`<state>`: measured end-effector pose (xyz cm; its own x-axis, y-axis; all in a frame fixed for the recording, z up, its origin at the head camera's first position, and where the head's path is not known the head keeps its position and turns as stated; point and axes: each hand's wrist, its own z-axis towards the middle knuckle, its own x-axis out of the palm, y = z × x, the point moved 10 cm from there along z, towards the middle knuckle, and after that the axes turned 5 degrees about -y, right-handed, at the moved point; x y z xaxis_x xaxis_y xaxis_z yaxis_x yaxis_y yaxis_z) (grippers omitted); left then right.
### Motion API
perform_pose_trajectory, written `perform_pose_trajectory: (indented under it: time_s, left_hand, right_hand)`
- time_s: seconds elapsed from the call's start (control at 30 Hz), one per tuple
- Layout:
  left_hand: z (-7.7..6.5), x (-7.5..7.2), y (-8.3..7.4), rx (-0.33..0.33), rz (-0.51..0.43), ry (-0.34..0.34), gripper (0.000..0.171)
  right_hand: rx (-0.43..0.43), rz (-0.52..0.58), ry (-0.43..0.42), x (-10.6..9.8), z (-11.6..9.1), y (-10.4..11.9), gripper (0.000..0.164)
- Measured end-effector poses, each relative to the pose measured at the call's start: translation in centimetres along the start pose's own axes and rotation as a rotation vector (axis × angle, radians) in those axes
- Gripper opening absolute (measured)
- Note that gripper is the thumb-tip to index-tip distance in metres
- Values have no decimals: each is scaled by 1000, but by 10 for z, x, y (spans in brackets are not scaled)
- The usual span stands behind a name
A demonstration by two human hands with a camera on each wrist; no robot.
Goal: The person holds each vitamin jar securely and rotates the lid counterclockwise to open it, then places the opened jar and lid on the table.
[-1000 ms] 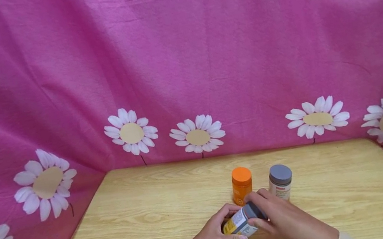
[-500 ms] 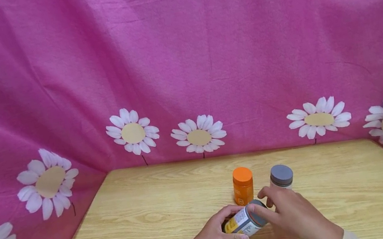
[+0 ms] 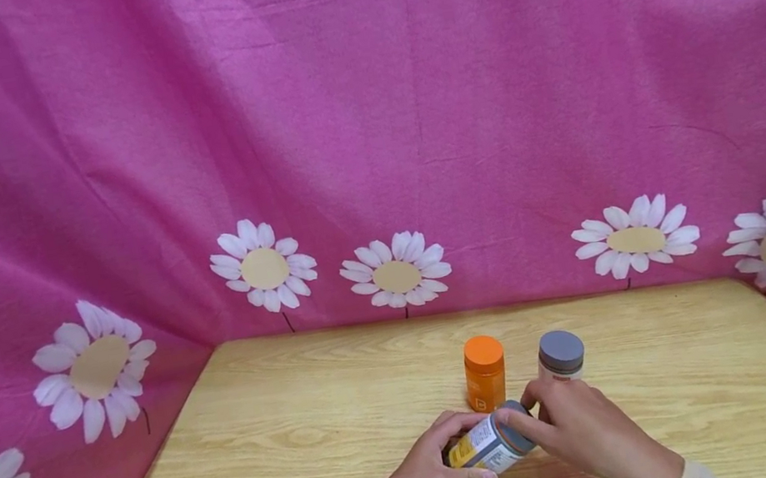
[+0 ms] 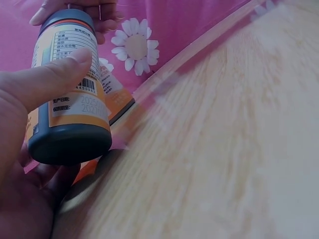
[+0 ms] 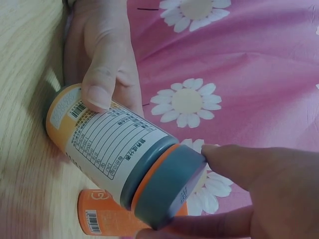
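My left hand (image 3: 425, 469) grips the body of a dark grey supplement bottle (image 3: 474, 445), tilted with its lid end up and to the right. Its label is yellow, white and grey, with a printed table and barcode facing the left wrist view. The thumb (image 4: 65, 74) lies across that label. My right hand (image 3: 593, 428) pinches the round grey lid (image 5: 172, 184) between thumb and fingers. An orange ring shows beneath the lid, and the lid sits on the bottle. Part of the lid is hidden by the right hand in the head view.
An orange bottle (image 3: 486, 374) stands upright just behind the held one. To its right is a second upright bottle with a grey lid (image 3: 561, 351), partly hidden by my right hand. A pink daisy-print cloth (image 3: 486, 129) hangs beyond the wooden table (image 3: 292, 423).
My right hand loosened from over the lid, drew back a little to the right, then closed its fingers on the lid again. The left hand and bottle have hardly moved.
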<state>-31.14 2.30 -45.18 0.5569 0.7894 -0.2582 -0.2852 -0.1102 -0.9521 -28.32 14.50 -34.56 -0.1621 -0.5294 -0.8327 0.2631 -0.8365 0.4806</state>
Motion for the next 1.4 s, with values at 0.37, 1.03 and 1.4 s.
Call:
perform_pose_trajectory:
  time_s: [0.37,1.03,1.4]
  left_hand:
    - [1,-1,2,-23,-18,-21,54]
    - [-1,-1,-3,4,5,-11,49]
    - [-3,-1,-18,51,8,-11,48]
  right_hand:
    - [8,7,27,1,1,-2,42]
    - [-151,94,166,4,-1,8,37]
    - [-283,71,172,-1,-8,17,42]
